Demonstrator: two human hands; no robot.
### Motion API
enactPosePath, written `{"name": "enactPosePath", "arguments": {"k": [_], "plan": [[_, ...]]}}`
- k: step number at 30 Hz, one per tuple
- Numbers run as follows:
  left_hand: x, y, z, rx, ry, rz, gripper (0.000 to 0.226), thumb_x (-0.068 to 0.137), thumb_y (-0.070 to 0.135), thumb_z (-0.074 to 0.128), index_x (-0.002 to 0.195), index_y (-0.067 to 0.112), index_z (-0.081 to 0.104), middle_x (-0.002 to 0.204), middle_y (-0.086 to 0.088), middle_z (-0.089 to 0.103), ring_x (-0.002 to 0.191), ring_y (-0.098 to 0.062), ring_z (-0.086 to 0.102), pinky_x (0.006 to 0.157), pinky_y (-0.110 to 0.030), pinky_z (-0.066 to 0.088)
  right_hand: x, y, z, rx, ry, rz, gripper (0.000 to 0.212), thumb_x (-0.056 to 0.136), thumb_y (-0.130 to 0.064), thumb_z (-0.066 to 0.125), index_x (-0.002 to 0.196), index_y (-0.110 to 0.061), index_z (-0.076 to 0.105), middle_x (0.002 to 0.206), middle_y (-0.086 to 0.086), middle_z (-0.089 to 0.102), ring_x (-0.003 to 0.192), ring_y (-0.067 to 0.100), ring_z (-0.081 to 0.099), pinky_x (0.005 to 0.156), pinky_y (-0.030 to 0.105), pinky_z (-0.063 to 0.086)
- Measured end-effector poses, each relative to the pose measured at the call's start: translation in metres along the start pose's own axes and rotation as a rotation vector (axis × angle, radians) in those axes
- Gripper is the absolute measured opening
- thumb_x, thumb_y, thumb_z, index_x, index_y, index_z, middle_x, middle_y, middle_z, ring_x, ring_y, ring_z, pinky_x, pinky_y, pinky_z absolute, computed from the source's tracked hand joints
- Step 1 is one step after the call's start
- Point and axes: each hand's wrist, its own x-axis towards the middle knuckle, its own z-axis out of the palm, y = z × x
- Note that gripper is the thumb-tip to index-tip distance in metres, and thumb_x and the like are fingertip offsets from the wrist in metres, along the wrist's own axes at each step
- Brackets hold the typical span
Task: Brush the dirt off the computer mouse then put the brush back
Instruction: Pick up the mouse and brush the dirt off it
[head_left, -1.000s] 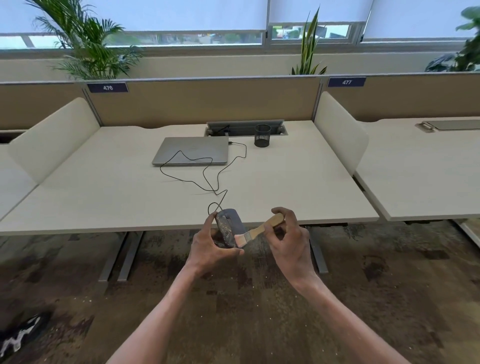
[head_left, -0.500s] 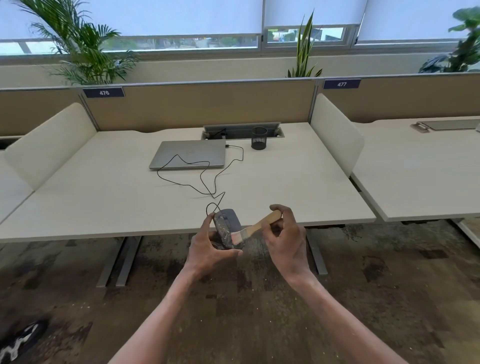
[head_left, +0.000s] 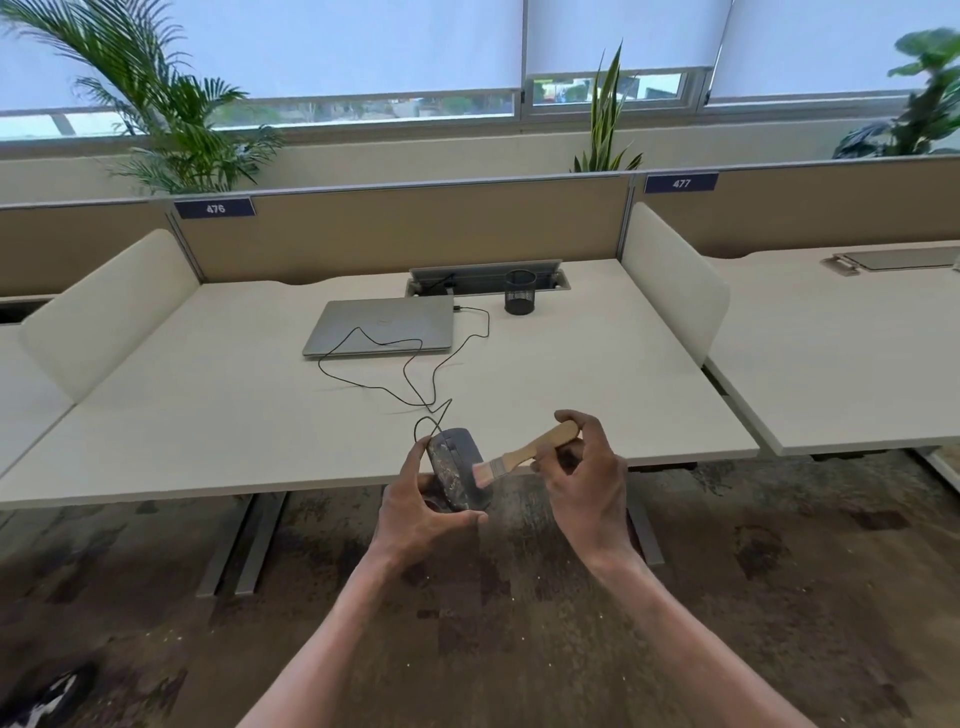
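A person's left hand (head_left: 415, 512) is gripping a dusty dark grey computer mouse (head_left: 457, 467), fingers and thumb curled round its sides, holding it tilted in the air just past the near edge of a white rectangular table (head_left: 208, 405). The right hand (head_left: 584, 480) is pinching the pale wooden handle of a small flat paintbrush (head_left: 524, 454), its light bristles touching the mouse's right side. The mouse's thin black cable (head_left: 410, 364) is looping across the table to a closed silver laptop (head_left: 382, 327). A black mesh pen cup (head_left: 520, 292) is standing near the laptop's right, beside a grey cable tray (head_left: 485, 273). Patterned brown carpet (head_left: 779, 597) is lying below.
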Motion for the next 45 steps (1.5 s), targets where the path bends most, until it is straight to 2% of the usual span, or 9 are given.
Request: {"name": "enactPosePath", "arguments": {"k": [10, 13, 18, 23, 27, 33, 35, 38, 45], "plan": [[0.0, -0.005, -0.006, 0.007, 0.031, -0.053, 0.133, 0.044, 0.057, 0.098, 0.155, 0.03, 0.029, 0.094, 0.017, 0.07, 0.079, 0.012, 0.068, 0.062, -0.001, 0.048, 0.001, 0.008, -0.002, -0.001, -0.003, 0.009, 0.039, 0.094, -0.017, 0.069, 0.13, -0.016, 0.054, 0.089, -0.005, 0.073, 0.08, 0.0, 0.072, 0.066, 0.01, 0.057], [0.0, -0.003, -0.004, 0.025, 0.039, -0.057, 0.13, 0.049, 0.048, 0.1, 0.156, 0.025, 0.029, 0.089, 0.024, 0.063, 0.077, 0.024, 0.061, 0.06, 0.003, 0.044, -0.002, 0.002, 0.003, 0.005, -0.044, -0.072, 0.04, 0.092, -0.017, 0.072, 0.128, -0.017, 0.055, 0.088, -0.013, 0.07, 0.079, -0.005, 0.07, 0.069, 0.007, 0.055], [0.0, -0.001, -0.006, 0.023, 0.055, -0.075, 0.131, 0.048, 0.047, 0.1, 0.156, 0.024, 0.03, 0.087, 0.027, 0.059, 0.076, 0.03, 0.057, 0.06, 0.005, 0.042, -0.012, 0.009, 0.009, 0.014, -0.095, -0.112, 0.038, 0.092, -0.02, 0.071, 0.126, -0.02, 0.053, 0.085, -0.003, 0.073, 0.077, 0.011, 0.074, 0.067, 0.031, 0.063], [0.0, -0.003, -0.011, 0.031, 0.064, -0.087, 0.129, 0.048, 0.048, 0.099, 0.156, 0.025, 0.031, 0.088, 0.023, 0.064, 0.08, 0.005, 0.068, 0.063, -0.003, 0.049, -0.017, 0.017, 0.007, -0.001, -0.121, -0.149, 0.038, 0.09, -0.019, 0.072, 0.12, -0.029, 0.052, 0.083, -0.007, 0.073, 0.075, 0.005, 0.072, 0.063, 0.026, 0.061], [0.001, -0.006, -0.011, 0.041, 0.072, -0.097, 0.128, 0.048, 0.049, 0.099, 0.154, 0.027, 0.031, 0.091, 0.02, 0.065, 0.084, 0.0, 0.068, 0.064, -0.007, 0.049, -0.015, 0.023, 0.004, -0.007, -0.152, -0.153, 0.038, 0.09, -0.016, 0.072, 0.12, -0.027, 0.052, 0.083, -0.009, 0.072, 0.075, 0.003, 0.072, 0.063, 0.016, 0.058], [0.003, -0.005, -0.015, 0.034, 0.103, -0.096, 0.131, 0.043, 0.057, 0.097, 0.154, 0.031, 0.032, 0.118, -0.001, 0.07, 0.099, -0.013, 0.069, 0.079, -0.016, 0.051, -0.006, 0.019, 0.003, 0.062, -0.107, -0.158, 0.04, 0.09, -0.013, 0.071, 0.122, -0.028, 0.053, 0.089, -0.014, 0.072, 0.079, 0.001, 0.073, 0.066, 0.017, 0.06], [0.004, -0.004, -0.016, 0.035, 0.105, -0.09, 0.13, 0.044, 0.057, 0.097, 0.153, 0.031, 0.033, 0.118, 0.002, 0.068, 0.101, -0.013, 0.069, 0.084, -0.02, 0.054, -0.005, 0.016, 0.007, 0.08, -0.116, -0.167, 0.038, 0.091, -0.015, 0.071, 0.121, -0.029, 0.053, 0.09, -0.014, 0.073, 0.081, 0.001, 0.074, 0.067, 0.019, 0.061], [0.005, -0.003, -0.016, 0.005, 0.099, -0.087, 0.125, 0.042, 0.059, 0.096, 0.148, 0.034, 0.036, 0.103, 0.014, 0.071, 0.088, 0.0, 0.071, 0.074, -0.012, 0.053, -0.007, 0.017, 0.012, 0.103, -0.161, -0.155, 0.037, 0.092, -0.016, 0.069, 0.12, -0.033, 0.052, 0.09, -0.012, 0.073, 0.082, 0.003, 0.074, 0.068, 0.021, 0.061], [0.002, -0.005, -0.022, 0.002, 0.115, -0.112, 0.13, 0.038, 0.065, 0.094, 0.15, 0.035, 0.035, 0.107, 0.006, 0.071, 0.093, -0.009, 0.072, 0.074, -0.014, 0.053, -0.006, 0.03, 0.01, 0.063, -0.159, -0.151, 0.041, 0.09, -0.01, 0.071, 0.119, -0.032, 0.051, 0.088, -0.015, 0.071, 0.078, 0.0, 0.072, 0.063, 0.017, 0.059]]}}
